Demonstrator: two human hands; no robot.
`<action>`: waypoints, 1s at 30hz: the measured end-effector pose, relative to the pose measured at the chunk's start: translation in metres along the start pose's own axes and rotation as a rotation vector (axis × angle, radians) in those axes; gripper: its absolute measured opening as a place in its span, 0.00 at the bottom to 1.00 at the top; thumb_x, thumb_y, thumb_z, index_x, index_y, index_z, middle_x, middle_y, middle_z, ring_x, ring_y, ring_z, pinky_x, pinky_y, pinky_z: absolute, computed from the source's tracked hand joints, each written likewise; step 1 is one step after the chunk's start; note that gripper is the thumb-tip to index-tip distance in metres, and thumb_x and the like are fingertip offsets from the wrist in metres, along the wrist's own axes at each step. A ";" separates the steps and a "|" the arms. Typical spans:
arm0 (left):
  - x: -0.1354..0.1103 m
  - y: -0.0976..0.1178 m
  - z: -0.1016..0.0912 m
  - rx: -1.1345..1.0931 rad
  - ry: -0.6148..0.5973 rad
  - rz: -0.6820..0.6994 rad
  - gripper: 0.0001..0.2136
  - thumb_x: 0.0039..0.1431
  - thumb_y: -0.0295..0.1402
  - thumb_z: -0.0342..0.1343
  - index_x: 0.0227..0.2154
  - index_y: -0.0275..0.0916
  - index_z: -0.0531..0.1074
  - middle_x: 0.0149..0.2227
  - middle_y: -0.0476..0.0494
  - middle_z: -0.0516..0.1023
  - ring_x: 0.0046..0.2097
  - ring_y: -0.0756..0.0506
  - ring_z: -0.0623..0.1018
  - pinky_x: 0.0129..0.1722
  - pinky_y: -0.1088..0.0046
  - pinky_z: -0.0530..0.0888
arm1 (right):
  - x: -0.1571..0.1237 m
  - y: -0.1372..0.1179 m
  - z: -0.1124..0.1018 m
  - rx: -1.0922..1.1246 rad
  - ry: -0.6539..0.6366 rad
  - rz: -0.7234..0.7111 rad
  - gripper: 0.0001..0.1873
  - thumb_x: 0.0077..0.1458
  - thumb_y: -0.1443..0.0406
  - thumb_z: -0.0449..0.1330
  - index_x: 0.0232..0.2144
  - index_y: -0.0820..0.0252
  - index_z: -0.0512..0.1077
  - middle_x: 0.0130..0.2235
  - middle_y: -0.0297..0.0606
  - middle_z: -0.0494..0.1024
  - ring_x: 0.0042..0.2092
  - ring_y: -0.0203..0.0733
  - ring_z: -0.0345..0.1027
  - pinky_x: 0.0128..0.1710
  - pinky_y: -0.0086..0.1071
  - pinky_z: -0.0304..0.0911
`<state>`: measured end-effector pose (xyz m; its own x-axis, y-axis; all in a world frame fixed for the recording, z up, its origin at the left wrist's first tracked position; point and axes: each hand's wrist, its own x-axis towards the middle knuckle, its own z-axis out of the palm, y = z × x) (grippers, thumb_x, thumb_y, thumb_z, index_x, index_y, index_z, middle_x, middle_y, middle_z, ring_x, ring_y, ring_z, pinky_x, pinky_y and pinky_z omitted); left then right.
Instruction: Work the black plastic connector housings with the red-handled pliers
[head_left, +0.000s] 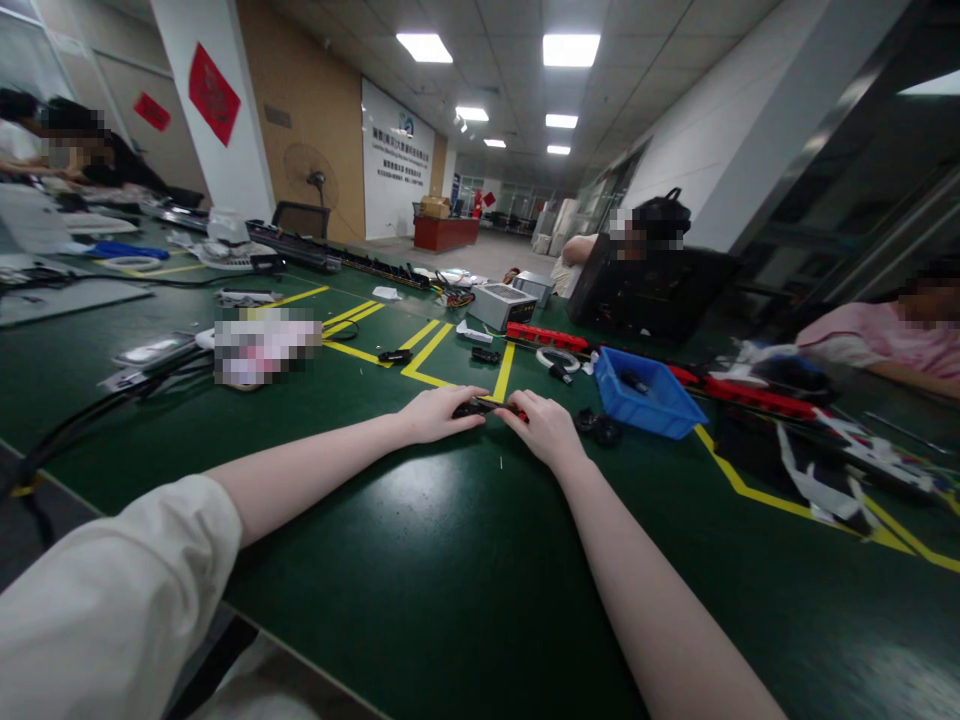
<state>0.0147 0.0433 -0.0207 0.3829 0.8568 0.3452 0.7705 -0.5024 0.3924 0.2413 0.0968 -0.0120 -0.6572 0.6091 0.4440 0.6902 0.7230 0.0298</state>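
Observation:
Both my arms reach forward over a dark green table [450, 560]. My left hand [439, 412] and my right hand [541, 428] meet over a small black and red part [487, 407] lying on the table. Each hand pinches one end of it, fingers closed. The part rests beside a yellow tape line [502, 372]. A blue plastic bin [645, 392] stands just right of my right hand, with small black round pieces [600, 427] between them.
Cables [90, 415] run along the left. A grey box [501, 305], red strips [546, 337] and white brackets [817, 480] lie farther out. A person behind a black case [652, 290] sits across, another person in pink [877, 340] at right, others far left.

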 end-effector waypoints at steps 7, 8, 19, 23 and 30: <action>0.000 0.000 0.000 0.020 -0.006 0.008 0.23 0.67 0.47 0.49 0.59 0.41 0.66 0.55 0.41 0.75 0.54 0.40 0.76 0.51 0.65 0.73 | -0.002 0.003 0.001 0.010 0.028 0.092 0.23 0.68 0.54 0.41 0.35 0.56 0.72 0.39 0.40 0.75 0.37 0.39 0.69 0.34 0.32 0.55; 0.000 0.000 0.000 0.026 -0.005 0.010 0.23 0.67 0.47 0.48 0.59 0.42 0.66 0.55 0.41 0.75 0.54 0.40 0.76 0.52 0.65 0.73 | -0.002 0.005 0.002 0.008 0.034 0.104 0.23 0.68 0.53 0.41 0.36 0.57 0.72 0.41 0.41 0.74 0.37 0.40 0.69 0.34 0.32 0.55; 0.000 0.002 0.000 0.074 -0.013 -0.013 0.21 0.67 0.47 0.48 0.57 0.44 0.68 0.54 0.42 0.75 0.52 0.40 0.76 0.49 0.65 0.73 | -0.001 0.014 0.003 -0.021 -0.022 0.104 0.21 0.68 0.54 0.44 0.31 0.57 0.70 0.37 0.40 0.73 0.37 0.41 0.67 0.36 0.34 0.55; -0.001 0.001 0.000 0.085 -0.017 0.008 0.21 0.67 0.46 0.49 0.57 0.44 0.68 0.53 0.41 0.74 0.51 0.40 0.77 0.48 0.66 0.74 | 0.000 0.013 0.003 -0.019 -0.026 0.085 0.20 0.67 0.55 0.45 0.30 0.57 0.70 0.37 0.41 0.74 0.41 0.43 0.67 0.39 0.35 0.56; -0.002 0.003 -0.002 0.092 -0.041 0.022 0.20 0.68 0.45 0.48 0.58 0.44 0.67 0.50 0.41 0.74 0.49 0.41 0.77 0.46 0.68 0.73 | -0.012 0.023 -0.003 -0.005 0.029 0.190 0.24 0.63 0.47 0.47 0.33 0.57 0.72 0.39 0.43 0.75 0.43 0.47 0.67 0.39 0.38 0.58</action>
<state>0.0148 0.0402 -0.0182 0.4195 0.8507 0.3167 0.8047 -0.5100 0.3040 0.2658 0.1050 -0.0142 -0.5060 0.7246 0.4678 0.8024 0.5944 -0.0529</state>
